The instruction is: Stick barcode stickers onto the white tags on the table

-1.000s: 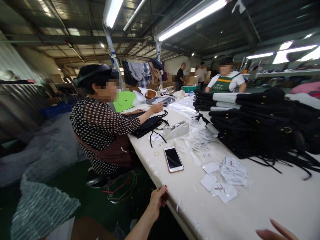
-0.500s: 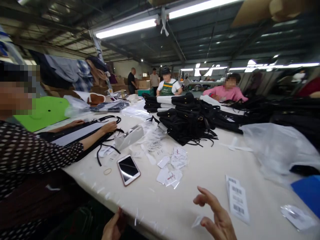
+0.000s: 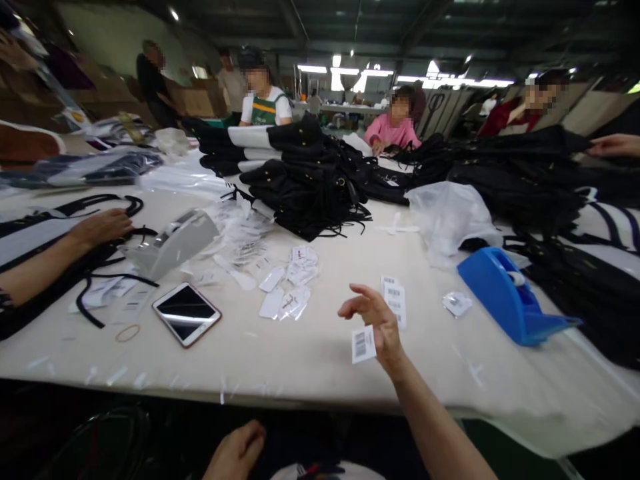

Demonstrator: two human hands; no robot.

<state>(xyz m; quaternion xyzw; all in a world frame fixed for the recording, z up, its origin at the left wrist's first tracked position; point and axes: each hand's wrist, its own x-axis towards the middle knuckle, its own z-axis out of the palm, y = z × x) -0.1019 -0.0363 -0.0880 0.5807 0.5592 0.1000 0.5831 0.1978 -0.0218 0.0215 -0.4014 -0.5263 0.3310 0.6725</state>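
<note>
My right hand [image 3: 377,327] is raised over the table with its fingers bent. A small white barcode label [image 3: 363,345] is held at the thumb, its print facing me. Just behind this hand, strips of barcode labels [image 3: 395,299] lie on the tabletop, partly covered by the fingers. My left hand [image 3: 237,448] is low, in front of the table's near edge, with its fingers curled together and nothing visible in them. Small tags in clear bags [image 3: 295,280] lie in a loose group left of my right hand.
Left are a phone [image 3: 187,313], a grey tape dispenser [image 3: 173,243] and a co-worker's hand [image 3: 103,227] on black fabric. Stacked black fabric pieces [image 3: 300,180] stand behind. A blue tape dispenser [image 3: 510,297], a bagged tag [image 3: 457,303] and a plastic bag [image 3: 450,217] lie right.
The view has turned right and down, bringing in the blue dispenser. The label at my right thumb now faces me. My left hand is now lower, in front of the table edge.
</note>
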